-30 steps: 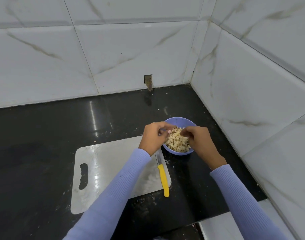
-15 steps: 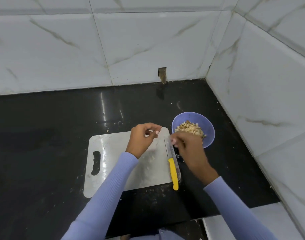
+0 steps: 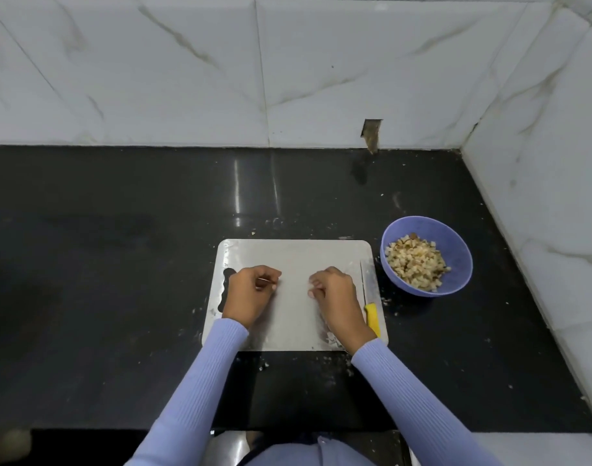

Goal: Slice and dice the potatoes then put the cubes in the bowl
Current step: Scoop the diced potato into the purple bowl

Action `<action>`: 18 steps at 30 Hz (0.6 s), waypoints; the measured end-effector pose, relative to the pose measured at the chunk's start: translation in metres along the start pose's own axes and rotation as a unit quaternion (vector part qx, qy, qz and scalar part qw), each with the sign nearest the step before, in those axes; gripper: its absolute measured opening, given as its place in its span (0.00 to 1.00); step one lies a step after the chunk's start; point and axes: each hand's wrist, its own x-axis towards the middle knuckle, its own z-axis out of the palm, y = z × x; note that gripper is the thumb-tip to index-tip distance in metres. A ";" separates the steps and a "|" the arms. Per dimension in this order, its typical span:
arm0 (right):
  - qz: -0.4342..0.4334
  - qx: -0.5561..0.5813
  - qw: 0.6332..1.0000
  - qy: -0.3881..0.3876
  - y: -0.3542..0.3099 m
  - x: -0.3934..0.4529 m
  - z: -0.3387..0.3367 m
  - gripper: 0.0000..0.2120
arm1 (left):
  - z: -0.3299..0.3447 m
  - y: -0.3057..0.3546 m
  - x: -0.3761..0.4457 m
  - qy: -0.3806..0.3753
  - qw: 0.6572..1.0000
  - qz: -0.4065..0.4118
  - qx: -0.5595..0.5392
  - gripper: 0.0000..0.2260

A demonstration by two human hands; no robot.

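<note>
Your left hand [image 3: 251, 294] and right hand [image 3: 335, 294] rest curled and empty on the board [image 3: 298, 253], the cubes [image 3: 417, 264] sit in the bowl [image 3: 456, 250] at right, light, wet, slippery; scoop any strays, don't pinch them.

Even bright light; glare streaks on black counter [image 3: 254, 183]; wide-angle bend at edges; bottom-left corner blurred.

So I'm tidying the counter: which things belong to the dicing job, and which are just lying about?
Job: potato cubes, purple bowl, knife, cutting board.
Lying about: potato scraps scattered on the black counter.
</note>
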 end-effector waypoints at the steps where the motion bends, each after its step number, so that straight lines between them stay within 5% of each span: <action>1: -0.005 0.017 1.000 0.012 0.000 0.000 0.002 0.11 | 0.001 -0.001 -0.001 -0.003 1.000 -0.004 -0.002 0.11; 4: -0.056 -0.032 0.998 0.021 0.004 -0.009 0.008 0.14 | 0.005 -0.002 -0.003 -0.008 1.000 -0.001 -0.012 0.12; 8: -0.094 -0.100 0.991 -0.006 0.006 -0.019 0.012 0.07 | 0.014 -0.001 -0.004 -0.019 1.000 0.010 -0.013 0.12; 18: -0.027 -0.243 0.970 -0.009 0.002 -0.009 -0.007 0.14 | 0.032 0.016 -0.004 -0.082 0.994 0.068 0.031 0.16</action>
